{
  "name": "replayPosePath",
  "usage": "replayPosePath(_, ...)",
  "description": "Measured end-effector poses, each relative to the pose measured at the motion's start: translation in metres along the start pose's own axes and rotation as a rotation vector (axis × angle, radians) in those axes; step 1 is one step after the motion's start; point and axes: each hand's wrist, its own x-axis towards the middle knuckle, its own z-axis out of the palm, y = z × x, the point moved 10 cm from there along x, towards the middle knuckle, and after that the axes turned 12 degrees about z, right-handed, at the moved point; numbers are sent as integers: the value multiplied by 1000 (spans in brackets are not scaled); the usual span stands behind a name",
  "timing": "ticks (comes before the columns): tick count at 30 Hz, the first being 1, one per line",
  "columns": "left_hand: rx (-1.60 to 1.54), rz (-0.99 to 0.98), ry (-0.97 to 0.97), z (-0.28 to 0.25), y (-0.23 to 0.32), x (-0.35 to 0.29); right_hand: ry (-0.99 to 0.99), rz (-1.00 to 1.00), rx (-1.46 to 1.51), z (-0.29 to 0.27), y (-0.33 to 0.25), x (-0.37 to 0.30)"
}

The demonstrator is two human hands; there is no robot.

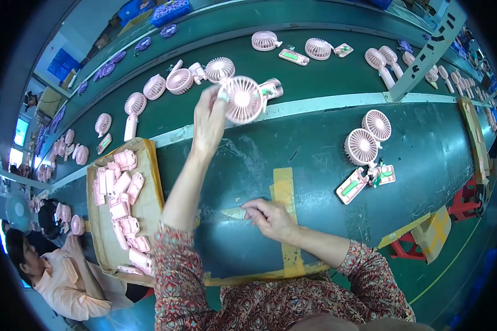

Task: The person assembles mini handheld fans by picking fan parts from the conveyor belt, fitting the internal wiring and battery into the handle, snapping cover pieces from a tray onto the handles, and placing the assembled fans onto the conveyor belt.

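Observation:
My left hand (pixel 209 118) reaches out over the white rail and grips a pale pink handheld fan (pixel 243 100) by the edge of its round grille. An opened pink handle part (pixel 271 90) hangs at the fan's right side. Closer to me, my right hand (pixel 271 220) is low over the dark green worktop (pixel 237 254), its thumb and fingers curled together. Whatever is between those fingertips, if anything, I cannot make out. Right of it lie two pink fan heads (pixel 362 147) with opened handle halves (pixel 352 186) showing green parts inside.
On the left, a shallow cardboard tray (pixel 102 237) holds several pink handle shells (pixel 121 190). Beyond the white rail (pixel 315 105), a green conveyor belt (pixel 337 77) carries several pink fans. A metal post (pixel 425 52) rises at the right. A co-worker (pixel 66 276) sits at the lower left.

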Motion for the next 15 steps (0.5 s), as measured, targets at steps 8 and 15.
replayPosePath(8,-111,-262,116,-73,-7,-181,254,-327,-34,-53,-72,-15)
replayPosePath(15,151,-390,-132,-90,2,-267,-5,-531,-590,15,-84,11)
